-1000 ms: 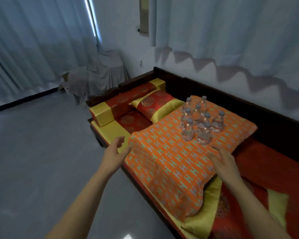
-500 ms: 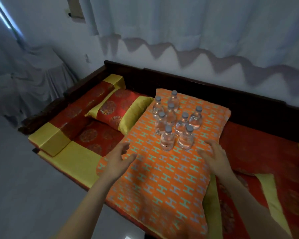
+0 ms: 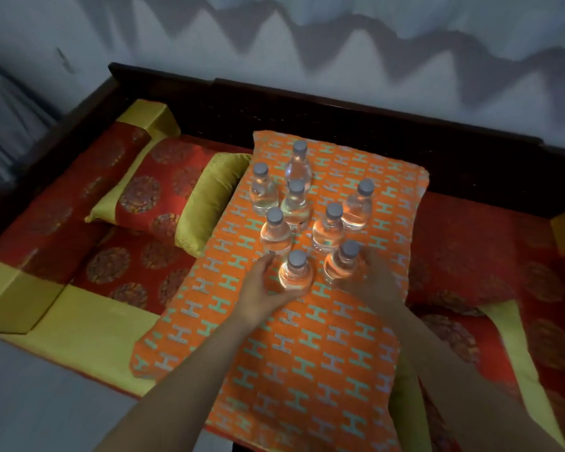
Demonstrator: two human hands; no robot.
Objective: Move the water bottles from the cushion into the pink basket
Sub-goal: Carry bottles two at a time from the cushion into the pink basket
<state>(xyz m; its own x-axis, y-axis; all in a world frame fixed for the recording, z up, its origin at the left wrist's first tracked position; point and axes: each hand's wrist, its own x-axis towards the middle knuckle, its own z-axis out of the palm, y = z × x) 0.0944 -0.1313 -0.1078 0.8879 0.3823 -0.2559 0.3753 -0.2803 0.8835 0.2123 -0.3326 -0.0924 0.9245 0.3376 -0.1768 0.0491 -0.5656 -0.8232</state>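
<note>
Since all eight water bottles (image 3: 296, 207) stand upright in a loose cluster on the far half of the orange cushion (image 3: 307, 370), I'd say the job has barely begun; not one has left its place. The pink basket is nowhere I can see from this angle, so I can't tell how far each bottle has to travel.

What is under way is the first pick. The left hand (image 3: 258, 290) has its thumb up one side of the nearest bottle (image 3: 297, 272) and its fingers curled round the lower body, so it seems to be gripping it, though the bottle's base looks to be on the fabric. The right hand (image 3: 375, 285) is close against the front-right bottle (image 3: 341, 265), just beside the first one, but it is smeared with motion and I cannot tell whether its fingers have wrapped round it or are merely near it.

Six more bottles wait behind those two, some nearly touching each other (easy to knock on a soft cushion). Left to do, then: everything – lift, carry, drop in the basket, repeat. A red pillow (image 3: 150, 197) lies just beside the cushion's left edge.
</note>
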